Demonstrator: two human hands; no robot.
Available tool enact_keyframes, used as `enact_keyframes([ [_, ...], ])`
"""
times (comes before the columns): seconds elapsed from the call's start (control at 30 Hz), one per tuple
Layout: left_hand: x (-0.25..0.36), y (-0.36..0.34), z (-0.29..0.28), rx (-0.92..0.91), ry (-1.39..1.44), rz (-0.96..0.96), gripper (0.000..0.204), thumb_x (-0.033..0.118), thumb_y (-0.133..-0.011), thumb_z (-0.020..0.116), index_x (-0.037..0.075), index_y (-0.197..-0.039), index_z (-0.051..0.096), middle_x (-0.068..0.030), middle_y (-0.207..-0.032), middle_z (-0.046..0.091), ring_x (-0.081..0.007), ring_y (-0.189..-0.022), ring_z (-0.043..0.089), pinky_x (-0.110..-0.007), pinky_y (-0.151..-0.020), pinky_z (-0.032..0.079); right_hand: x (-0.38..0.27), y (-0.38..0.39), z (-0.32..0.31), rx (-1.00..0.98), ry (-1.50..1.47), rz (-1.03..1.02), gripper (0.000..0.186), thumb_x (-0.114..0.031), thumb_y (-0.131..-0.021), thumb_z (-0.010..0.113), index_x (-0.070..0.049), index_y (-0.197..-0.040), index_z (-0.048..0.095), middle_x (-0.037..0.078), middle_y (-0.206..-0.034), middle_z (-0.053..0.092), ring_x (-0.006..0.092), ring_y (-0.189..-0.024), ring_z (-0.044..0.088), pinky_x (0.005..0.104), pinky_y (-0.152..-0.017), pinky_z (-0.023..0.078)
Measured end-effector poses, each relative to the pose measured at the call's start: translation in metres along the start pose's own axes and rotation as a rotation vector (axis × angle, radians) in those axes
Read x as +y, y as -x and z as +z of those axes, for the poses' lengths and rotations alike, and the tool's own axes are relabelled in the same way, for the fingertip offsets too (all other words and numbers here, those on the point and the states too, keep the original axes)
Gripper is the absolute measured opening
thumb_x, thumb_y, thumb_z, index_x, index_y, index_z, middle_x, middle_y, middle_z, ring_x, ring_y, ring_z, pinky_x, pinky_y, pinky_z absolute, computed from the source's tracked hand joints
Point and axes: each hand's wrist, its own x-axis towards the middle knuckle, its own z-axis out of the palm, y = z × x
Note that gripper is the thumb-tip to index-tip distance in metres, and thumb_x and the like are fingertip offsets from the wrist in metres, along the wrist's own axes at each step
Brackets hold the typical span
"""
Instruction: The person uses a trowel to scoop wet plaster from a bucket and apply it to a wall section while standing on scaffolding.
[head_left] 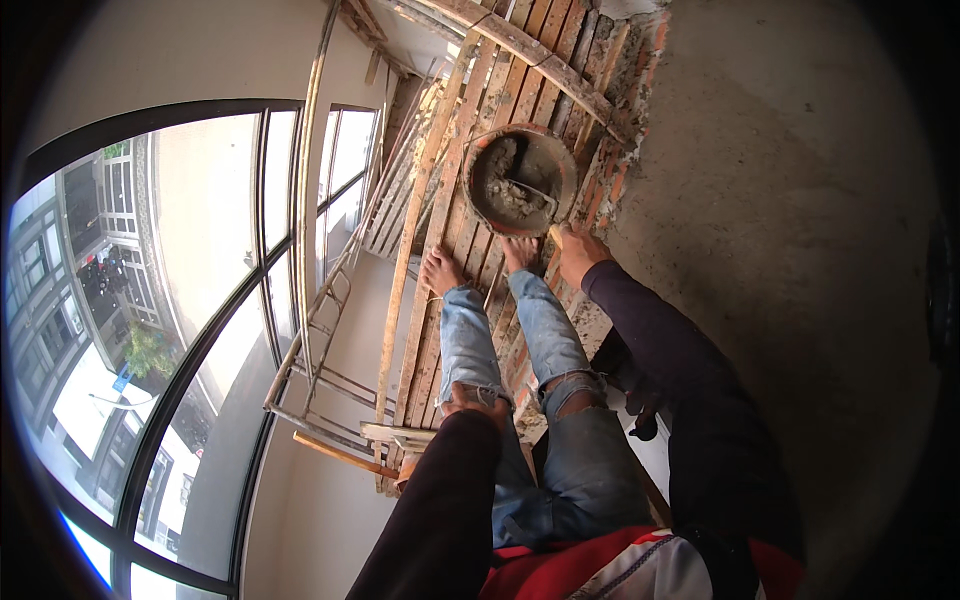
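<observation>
Left hand (472,399) at knee (472,376); right hand (581,256) closed, arm (665,335) extended.

Layout about the bucket (573,178) on the planks (428,335).
Mortar (503,192) and the trowel's inner end lay in the bucket; the handle of the trowel (556,236) stood at its near right rim, in the right hand (582,254). Both feet (440,271) rested on the planks just before the bucket, and the left hand (472,400) at the left knee, farther before it. A board (540,58) crossed the planks beyond the bucket. Pole framework (309,200), then windows (205,340), stood left of it; a cement surface (760,160) lay right.
</observation>
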Motion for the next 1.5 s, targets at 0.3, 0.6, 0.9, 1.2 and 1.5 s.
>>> enact_keyframes([
  [0.3, 0.014, -0.011, -0.019, 0.055, -0.003, -0.013, 0.052, 0.038, -0.089, 0.056, 0.01, -0.132, 0.043, -0.0182, -0.113, 0.058, -0.0351, -0.111, 0.056, -0.048, -0.091, 0.045, 0.005, -0.098, -0.031, 0.054, -0.13, 0.224, 0.037, -0.014, -0.091, 0.061, -0.001, -0.126, 0.055, 0.021, -0.117, 0.063, 0.0353, -0.101, 0.065, 0.0446, -0.085, 0.056],
  [0.6, 0.027, -0.036, -0.027, 0.134, 0.026, -0.004, 0.04, 0.033, -0.093, 0.053, 0.011, -0.125, 0.047, -0.0145, -0.108, 0.06, -0.0327, -0.106, 0.057, -0.047, -0.088, 0.045, 0.024, -0.092, 0.036, 0.014, -0.52, 0.114, 0.041, -0.015, -0.083, 0.067, -0.001, -0.121, 0.059, 0.021, -0.12, 0.063, 0.0335, -0.109, 0.062, 0.0405, -0.093, 0.052],
  [0.9, 0.012, -0.043, 0.007, 0.108, 0.024, -0.026, 0.028, 0.029, -0.096, 0.049, 0.011, -0.118, 0.051, -0.0109, -0.103, 0.061, -0.0303, -0.101, 0.059, -0.045, -0.085, 0.045, 0.033, 0.012, -0.005, 0.108, -0.095, -0.017, 0.059, -0.011, -0.09, 0.059, -0.009, -0.146, 0.042, 0.019, -0.118, 0.063, 0.0306, -0.106, 0.064, 0.0436, -0.086, 0.055],
  [1.2, 0.049, -0.017, -0.061, 0.175, 0.055, -0.044, 0.02, 0.024, -0.099, 0.046, 0.012, -0.111, 0.056, -0.0072, -0.098, 0.062, -0.0279, -0.096, 0.06, -0.044, -0.082, 0.046, -0.054, -0.099, -0.056, 0.298, 0.298, -0.074, 0.028, -0.018, -0.097, 0.049, -0.007, -0.107, 0.072, 0.013, -0.113, 0.069, 0.0304, -0.103, 0.068, 0.0407, -0.082, 0.058],
  [1.5, 0.017, -0.034, 0.001, 0.121, 0.048, -0.067, 0.023, 0.025, -0.096, 0.048, 0.012, -0.115, 0.053, -0.0084, -0.103, 0.06, -0.0288, -0.099, 0.059, -0.045, -0.084, 0.046, -0.013, -0.048, -0.001, 0.189, 0.116, -0.106, 0.03, -0.013, -0.098, 0.044, 0.003, -0.12, 0.057, 0.025, -0.112, 0.065, 0.0374, -0.103, 0.066, 0.0444, -0.086, 0.057],
])
